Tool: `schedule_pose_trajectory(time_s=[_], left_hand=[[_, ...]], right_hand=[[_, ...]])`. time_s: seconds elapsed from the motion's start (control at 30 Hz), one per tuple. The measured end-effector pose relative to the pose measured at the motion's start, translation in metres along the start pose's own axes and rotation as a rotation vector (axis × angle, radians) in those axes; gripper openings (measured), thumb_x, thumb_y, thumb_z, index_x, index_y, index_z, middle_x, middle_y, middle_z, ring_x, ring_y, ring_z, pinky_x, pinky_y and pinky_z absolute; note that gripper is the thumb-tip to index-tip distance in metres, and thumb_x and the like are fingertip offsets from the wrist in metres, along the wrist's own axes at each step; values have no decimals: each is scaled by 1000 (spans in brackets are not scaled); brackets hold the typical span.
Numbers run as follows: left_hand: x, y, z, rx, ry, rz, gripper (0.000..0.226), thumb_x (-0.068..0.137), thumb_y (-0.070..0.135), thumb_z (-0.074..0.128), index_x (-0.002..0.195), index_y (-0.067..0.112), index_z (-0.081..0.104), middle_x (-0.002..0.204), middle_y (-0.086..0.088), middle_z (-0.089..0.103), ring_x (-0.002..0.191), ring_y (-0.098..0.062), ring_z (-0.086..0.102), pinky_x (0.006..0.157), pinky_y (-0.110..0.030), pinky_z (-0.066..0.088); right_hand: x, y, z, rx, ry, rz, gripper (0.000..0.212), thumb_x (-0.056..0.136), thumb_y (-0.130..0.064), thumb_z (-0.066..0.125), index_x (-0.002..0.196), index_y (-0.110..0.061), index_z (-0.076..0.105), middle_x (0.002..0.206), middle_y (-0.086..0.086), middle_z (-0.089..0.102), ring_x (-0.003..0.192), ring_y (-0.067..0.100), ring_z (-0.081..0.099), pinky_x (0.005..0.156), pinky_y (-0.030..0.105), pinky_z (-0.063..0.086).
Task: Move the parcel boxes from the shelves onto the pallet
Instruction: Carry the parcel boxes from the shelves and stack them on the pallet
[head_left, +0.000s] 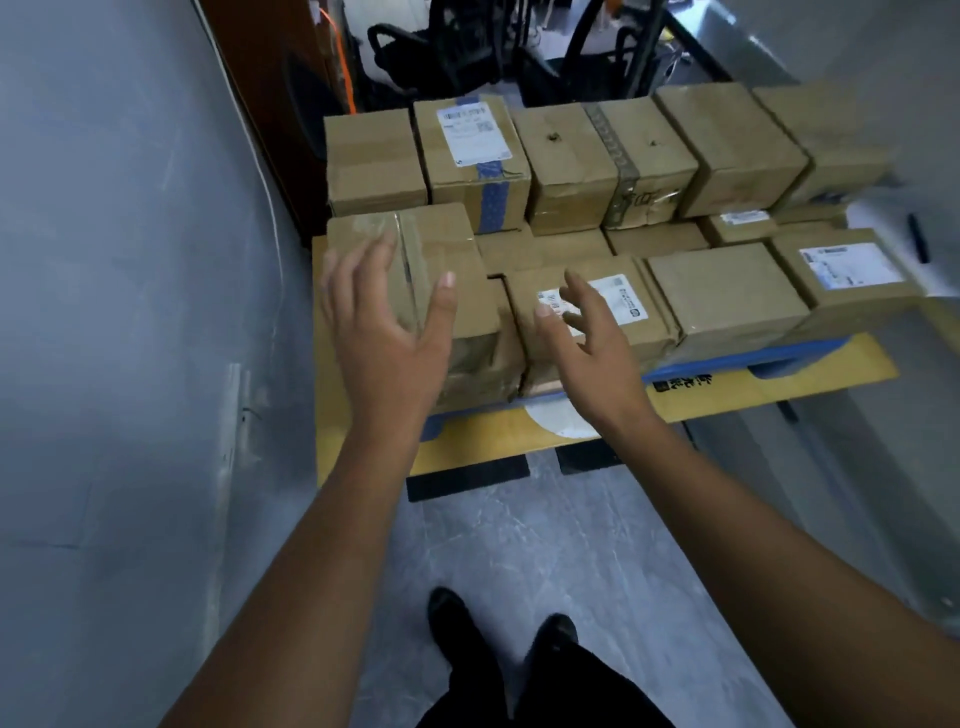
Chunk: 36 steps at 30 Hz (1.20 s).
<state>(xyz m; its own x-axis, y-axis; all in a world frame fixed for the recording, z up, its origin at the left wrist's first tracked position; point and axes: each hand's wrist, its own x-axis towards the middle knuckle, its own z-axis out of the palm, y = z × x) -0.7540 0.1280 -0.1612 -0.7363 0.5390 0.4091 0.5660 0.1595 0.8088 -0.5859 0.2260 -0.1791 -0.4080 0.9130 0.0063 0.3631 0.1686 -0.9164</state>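
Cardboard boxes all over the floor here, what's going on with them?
A person is standing over a low blue pallet loaded with brown parcel boxes, packed in rows. Both arms are stretched out. The left hand is spread open over the front-left box, and the right hand is open over the labelled box beside it. Neither hand grips anything. Whether the hands touch the boxes cannot be told.
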Motion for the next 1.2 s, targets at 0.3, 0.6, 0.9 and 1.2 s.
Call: schedule_pose_trajectory(time_s=[0.3,0.6,0.9,1.2], left_hand=[[-92,74,64,108,-577,123,72,96,66,56,158,35,38,168,3,31,160,-20,8,129,-48,12],[-304,209,125,145,-1012,445,82,93,76,41,164,38,24,173,3,21,160,-25,6,128,-47,2],[-494,315,160,46,-1307,716,83,93,77,42,164,40,21,173,3,20,161,-23,5,129,-48,-2],[-629,397,226,-57,-1551,956,82,92,77,43,163,39,25,171,4,25,160,-26,10,128,-47,1]], right_hand=[[-98,46,-137,-322,181,25,78,99,-66,53,164,-30,31,167,-4,36,154,16,31,123,40,31],[-325,111,-303,-509,424,298,77,99,-70,43,166,-35,25,174,-1,22,161,23,14,130,49,16],[-506,166,-408,-477,715,572,78,98,-72,42,166,-35,28,173,-1,25,161,24,16,128,54,19],[-616,204,-485,-407,991,827,75,99,-66,47,164,-32,31,172,0,26,161,23,15,128,51,19]])
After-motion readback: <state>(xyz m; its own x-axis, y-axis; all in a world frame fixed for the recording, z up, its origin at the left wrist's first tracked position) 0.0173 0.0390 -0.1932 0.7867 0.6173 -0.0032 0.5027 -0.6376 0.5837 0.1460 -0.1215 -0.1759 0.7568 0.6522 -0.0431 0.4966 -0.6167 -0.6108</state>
